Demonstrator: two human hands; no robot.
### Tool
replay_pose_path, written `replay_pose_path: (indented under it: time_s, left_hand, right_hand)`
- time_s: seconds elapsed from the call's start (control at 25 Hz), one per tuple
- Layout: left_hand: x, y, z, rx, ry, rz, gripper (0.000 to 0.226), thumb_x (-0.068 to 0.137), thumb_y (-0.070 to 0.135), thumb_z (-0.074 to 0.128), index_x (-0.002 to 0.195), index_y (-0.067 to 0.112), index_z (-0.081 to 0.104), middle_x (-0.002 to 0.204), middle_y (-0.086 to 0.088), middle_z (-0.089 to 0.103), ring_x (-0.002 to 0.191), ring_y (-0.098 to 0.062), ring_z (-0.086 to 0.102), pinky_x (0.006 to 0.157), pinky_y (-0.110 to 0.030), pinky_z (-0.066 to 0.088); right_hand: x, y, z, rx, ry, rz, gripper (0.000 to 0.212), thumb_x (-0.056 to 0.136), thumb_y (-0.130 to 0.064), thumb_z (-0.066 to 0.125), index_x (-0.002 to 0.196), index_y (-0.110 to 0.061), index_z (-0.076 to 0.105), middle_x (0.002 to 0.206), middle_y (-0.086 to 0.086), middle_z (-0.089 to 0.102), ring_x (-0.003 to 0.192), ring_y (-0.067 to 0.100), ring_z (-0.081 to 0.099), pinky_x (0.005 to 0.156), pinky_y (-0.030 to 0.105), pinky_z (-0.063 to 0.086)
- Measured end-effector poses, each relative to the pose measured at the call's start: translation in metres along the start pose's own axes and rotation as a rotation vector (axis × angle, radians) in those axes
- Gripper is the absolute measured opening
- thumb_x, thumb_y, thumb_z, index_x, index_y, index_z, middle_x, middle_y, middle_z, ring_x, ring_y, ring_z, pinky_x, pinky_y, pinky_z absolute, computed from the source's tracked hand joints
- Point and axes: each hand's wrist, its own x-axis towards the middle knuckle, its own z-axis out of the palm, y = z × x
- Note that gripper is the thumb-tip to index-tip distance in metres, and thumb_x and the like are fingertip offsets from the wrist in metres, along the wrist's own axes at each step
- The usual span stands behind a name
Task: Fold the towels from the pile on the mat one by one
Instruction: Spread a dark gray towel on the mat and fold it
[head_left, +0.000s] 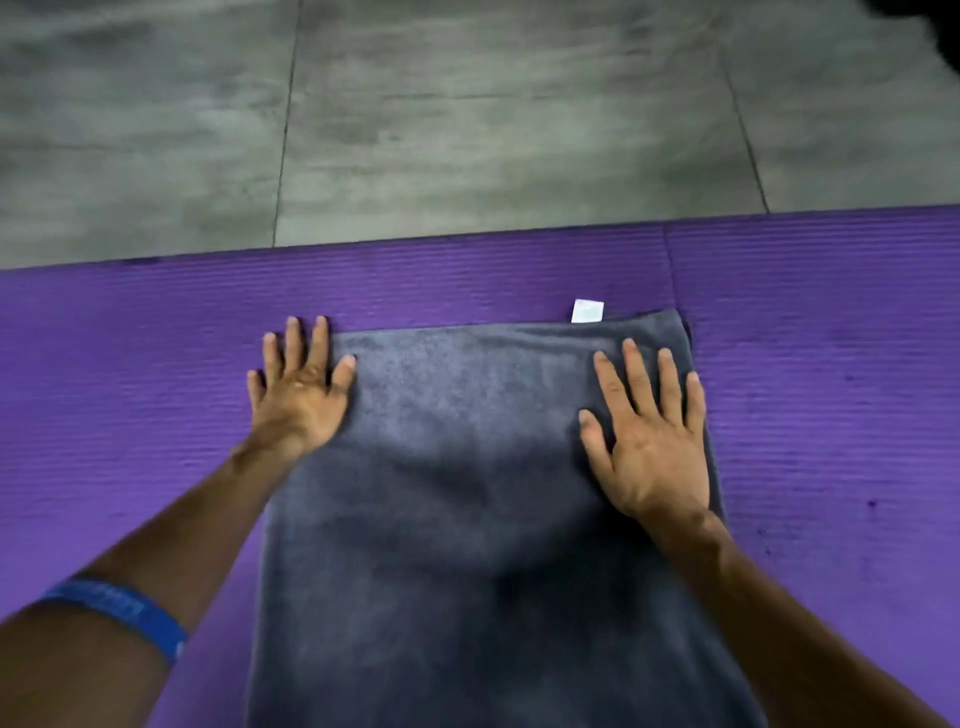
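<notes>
Two bare forearms reaching up from the near edge, the left one ringed by a blue wristband (117, 618). Between them, one grey towel (467, 519) spread flat along the purple mat (130, 364), long axis running from near to far, near end out of view below the frame, far end squared off just short of the mat's far border. Left hand (298, 395) laid flat with fingers straight and spread, palm across the towel's left edge, fingertips on bare mat beside it; grasping nothing, only pressing. Right hand (649, 441) likewise flat and splayed, wholly on the cloth near its far right corner, clenched on nothing. Placement judged as smoothing: palms set at the two far corners to flatten the layers and true the edges before a further fold, probably across the long axis. Thick, doubled look along the far edge suggesting a fold already made, though not certain. White tag (587, 312) poking past that far edge onto the mat. Beyond the mat, grey tiled floor (467, 130). No pile of towels in view.
</notes>
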Motion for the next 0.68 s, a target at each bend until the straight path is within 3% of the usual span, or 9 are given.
replay_pose_path:
  time_s: [0.08, 0.16, 0.24, 0.28, 0.44, 0.56, 0.68]
  left_hand:
    - [0.002, 0.007, -0.005, 0.015, 0.145, 0.019, 0.063, 0.101, 0.049, 0.024, 0.156, 0.019, 0.011, 0.163, -0.010, 0.001, 0.149, -0.033, 0.001, 0.118, -0.058, 0.006]
    - [-0.033, 0.026, 0.012, 0.025, 0.268, 0.320, 0.062, 0.100, 0.046, 0.027, 0.154, 0.017, 0.021, 0.162, -0.014, 0.011, 0.148, -0.035, 0.011, 0.116, -0.057, 0.012]
    - [-0.083, 0.029, 0.041, 0.097, 0.220, 0.603, 0.062, 0.100, 0.052, 0.022, 0.154, 0.024, 0.021, 0.162, -0.008, 0.012, 0.149, -0.030, 0.011, 0.117, -0.057, 0.016]
    - [-0.095, 0.021, 0.049, 0.124, 0.190, 0.630, 0.062, 0.099, 0.056, 0.017, 0.154, 0.027, 0.019, 0.163, -0.005, 0.012, 0.150, -0.027, 0.010, 0.117, -0.057, 0.016]
    - [-0.086, 0.000, 0.053, 0.124, 0.166, 0.456, 0.066, 0.096, 0.061, 0.017, 0.154, 0.031, 0.017, 0.163, -0.003, 0.010, 0.150, -0.026, 0.007, 0.117, -0.057, 0.010]
    - [-0.100, 0.003, 0.054, -0.035, 0.151, 0.214, 0.068, 0.093, 0.060, 0.019, 0.154, 0.031, 0.015, 0.163, -0.006, 0.008, 0.150, -0.030, 0.004, 0.115, -0.060, 0.004]
    - [-0.153, -0.023, 0.067, -0.162, 0.168, 0.013, 0.072, 0.090, 0.061, 0.021, 0.153, 0.026, 0.024, 0.161, -0.011, 0.016, 0.148, -0.033, 0.014, 0.112, -0.063, 0.013]
  right_hand:
    - [0.001, 0.000, -0.002, -0.012, -0.013, 0.001, 0.067, 0.094, -0.053, 0.031, 0.155, -0.025, 0.025, 0.162, 0.005, 0.021, 0.150, 0.035, 0.013, 0.120, 0.056, 0.006]
    - [0.002, -0.001, -0.003, -0.007, -0.017, 0.015, 0.067, 0.094, -0.053, 0.032, 0.155, -0.026, 0.025, 0.162, 0.004, 0.020, 0.150, 0.034, 0.012, 0.120, 0.055, 0.006]
    - [0.002, 0.000, -0.003, -0.002, -0.030, 0.017, 0.067, 0.095, -0.053, 0.031, 0.155, -0.026, 0.023, 0.163, 0.004, 0.019, 0.150, 0.034, 0.011, 0.120, 0.055, 0.005]
    - [0.001, 0.000, -0.003, -0.004, -0.037, 0.019, 0.067, 0.095, -0.053, 0.030, 0.155, -0.026, 0.023, 0.163, 0.004, 0.018, 0.150, 0.034, 0.011, 0.120, 0.055, 0.005]
    - [0.003, -0.003, -0.007, -0.016, -0.064, 0.015, 0.068, 0.095, -0.056, 0.027, 0.156, -0.027, 0.019, 0.164, 0.004, 0.016, 0.150, 0.033, 0.009, 0.120, 0.054, 0.003]
    - [0.003, -0.003, -0.009, -0.058, -0.133, 0.034, 0.073, 0.093, -0.066, 0.020, 0.157, -0.030, 0.010, 0.165, 0.001, 0.007, 0.151, 0.031, -0.001, 0.120, 0.051, -0.005]
    - [0.008, -0.003, -0.012, -0.068, -0.221, 0.056, 0.080, 0.087, -0.074, 0.010, 0.156, -0.034, 0.001, 0.165, -0.002, -0.003, 0.151, 0.027, -0.010, 0.119, 0.047, -0.012]
